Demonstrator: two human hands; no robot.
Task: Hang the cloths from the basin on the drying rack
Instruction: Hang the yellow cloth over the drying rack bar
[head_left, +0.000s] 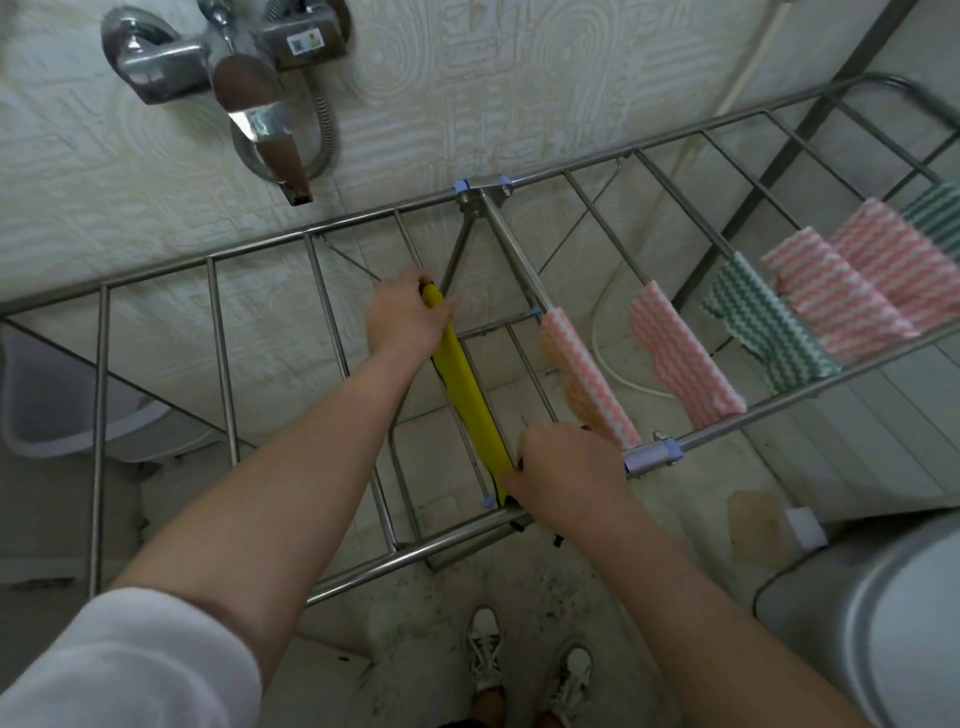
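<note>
Spanning one centre rail of the drying rack (222, 338): yellow cloth (467, 395), folded over it. Left grip (408, 314) clenched on its far end, right grip (566, 480) clenched on its near end. Striped cloths (685, 358) hang on rails to the right.

Four pink cloths (685, 358), two green (763, 322), one yellow (467, 395).

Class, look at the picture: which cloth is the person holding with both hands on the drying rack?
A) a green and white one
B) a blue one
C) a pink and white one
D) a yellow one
D: the left hand holds the far end and the right hand the near end of the yellow cloth, which lies along a bar of the drying rack.
</note>
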